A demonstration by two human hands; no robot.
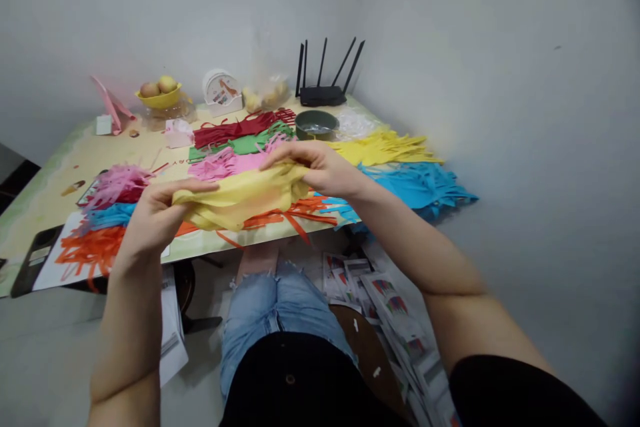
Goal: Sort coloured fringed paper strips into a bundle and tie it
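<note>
Between my two hands stretches a piece of yellow fabric point(245, 195), raised above the table's front edge. My left hand point(159, 213) pinches its left end between thumb and fingers. At the other end, my right hand point(320, 165) grips the fabric with bent fingers. Behind it lie pink fringed strips point(250, 161), green strips point(250, 142) and dark red strips point(235, 130). Orange strips point(280, 219) show below the fabric. To the right are piles of yellow strips point(385, 147) and blue strips point(420, 187).
On the table point(60, 167), more pink, blue and orange strips point(95, 243) lie on a clipboard point(35, 260) at left. A green bowl point(316, 123), a black router point(323, 95) and a yellow fruit bowl point(159, 99) stand at the back. Printed packets point(395, 307) lie below right.
</note>
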